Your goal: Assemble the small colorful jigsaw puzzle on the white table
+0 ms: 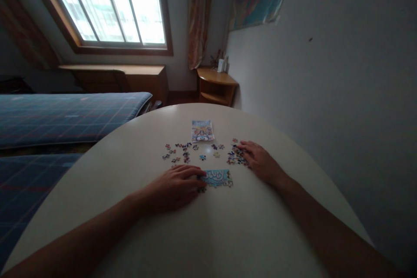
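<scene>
A partly assembled jigsaw puzzle [217,177], blue-green with large pale lettering, lies flat on the round white table [228,230]. My left hand [177,186] rests palm down at its left end, fingers stretched out and covering that edge. Some dark puzzle pieces [202,190] show beside that hand's lower side. Over to the right, my right hand [259,163] reaches onto a cluster of loose puzzle pieces [235,156], its fingers extended and touching the near pieces. Whether a piece sits under those fingertips is too small to make out.
A creased picture sheet [202,131] lies beyond the puzzle. More loose pieces [186,154] are scattered left of centre, with a lone blue piece [202,157] nearby. A plaid mattress [71,117] stands left of the table, a wooden corner shelf [216,77] behind it, and a wall [325,95] at right.
</scene>
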Demonstrator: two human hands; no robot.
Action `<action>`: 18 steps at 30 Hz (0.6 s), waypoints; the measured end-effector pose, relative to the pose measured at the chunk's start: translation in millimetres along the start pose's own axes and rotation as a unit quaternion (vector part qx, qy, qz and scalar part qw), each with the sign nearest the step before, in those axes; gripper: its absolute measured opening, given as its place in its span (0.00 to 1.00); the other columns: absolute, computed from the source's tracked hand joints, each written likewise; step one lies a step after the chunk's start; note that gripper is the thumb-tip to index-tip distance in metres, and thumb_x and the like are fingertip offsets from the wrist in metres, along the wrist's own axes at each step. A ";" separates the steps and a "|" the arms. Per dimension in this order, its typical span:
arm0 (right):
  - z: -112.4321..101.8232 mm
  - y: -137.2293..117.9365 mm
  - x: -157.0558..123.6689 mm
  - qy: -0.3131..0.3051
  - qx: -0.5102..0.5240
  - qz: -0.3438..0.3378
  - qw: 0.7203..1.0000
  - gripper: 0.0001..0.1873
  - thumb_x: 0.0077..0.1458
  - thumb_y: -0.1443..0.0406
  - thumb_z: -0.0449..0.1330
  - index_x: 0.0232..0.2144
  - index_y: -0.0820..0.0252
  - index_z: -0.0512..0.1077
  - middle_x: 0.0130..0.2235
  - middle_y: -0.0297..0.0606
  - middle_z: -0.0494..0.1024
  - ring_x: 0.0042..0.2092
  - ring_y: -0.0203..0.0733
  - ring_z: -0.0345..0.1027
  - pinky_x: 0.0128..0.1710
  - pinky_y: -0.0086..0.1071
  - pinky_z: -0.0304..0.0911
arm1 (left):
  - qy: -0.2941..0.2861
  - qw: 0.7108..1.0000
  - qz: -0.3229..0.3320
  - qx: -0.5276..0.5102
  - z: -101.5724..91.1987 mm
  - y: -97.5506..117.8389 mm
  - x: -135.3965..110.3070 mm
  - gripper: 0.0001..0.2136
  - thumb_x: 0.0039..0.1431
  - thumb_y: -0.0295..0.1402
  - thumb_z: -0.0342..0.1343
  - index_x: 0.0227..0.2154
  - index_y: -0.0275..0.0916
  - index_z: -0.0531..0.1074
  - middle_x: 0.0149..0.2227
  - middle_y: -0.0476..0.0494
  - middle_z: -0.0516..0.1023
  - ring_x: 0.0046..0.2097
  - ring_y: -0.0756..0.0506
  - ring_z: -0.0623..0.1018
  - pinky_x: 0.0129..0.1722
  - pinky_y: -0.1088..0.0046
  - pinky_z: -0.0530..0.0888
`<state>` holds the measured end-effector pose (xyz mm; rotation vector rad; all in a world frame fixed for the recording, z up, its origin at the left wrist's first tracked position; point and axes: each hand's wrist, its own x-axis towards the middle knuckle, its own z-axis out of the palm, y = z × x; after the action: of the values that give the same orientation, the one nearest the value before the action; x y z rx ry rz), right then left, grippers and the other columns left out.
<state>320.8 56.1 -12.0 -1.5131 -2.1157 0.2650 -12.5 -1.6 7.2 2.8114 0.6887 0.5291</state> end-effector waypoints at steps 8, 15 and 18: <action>-2.6 -4.9 -0.5 0.033 0.024 0.021 0.999 0.15 0.59 0.59 0.58 0.45 0.59 0.77 0.53 0.47 0.77 0.56 0.51 0.69 0.60 0.48 0.60 | -0.016 1.000 -0.005 0.005 0.2 -0.8 -2.7 0.16 0.64 0.28 0.53 0.54 0.46 0.70 0.60 0.43 0.70 0.60 0.41 0.70 0.58 0.56 0.71; -1.1 4.6 2.3 0.067 0.023 0.040 0.997 0.11 0.58 0.66 0.56 0.39 0.58 0.78 0.47 0.45 0.80 0.51 0.48 0.72 0.56 0.45 0.63 | -0.004 1.000 0.000 0.006 1.7 -0.8 -1.4 0.17 0.63 0.27 0.54 0.53 0.45 0.70 0.59 0.43 0.71 0.59 0.42 0.71 0.58 0.56 0.72; -0.2 4.3 2.3 0.067 0.026 0.039 0.997 0.12 0.59 0.65 0.55 0.39 0.59 0.78 0.47 0.46 0.80 0.50 0.48 0.72 0.56 0.45 0.63 | -0.007 1.000 0.000 0.006 1.1 -0.2 -1.4 0.17 0.64 0.27 0.54 0.54 0.45 0.70 0.59 0.43 0.71 0.60 0.41 0.71 0.58 0.56 0.72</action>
<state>323.9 59.7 -13.0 -1.5408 -1.9333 0.2374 -13.3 -2.2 5.8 2.8227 0.6904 0.5056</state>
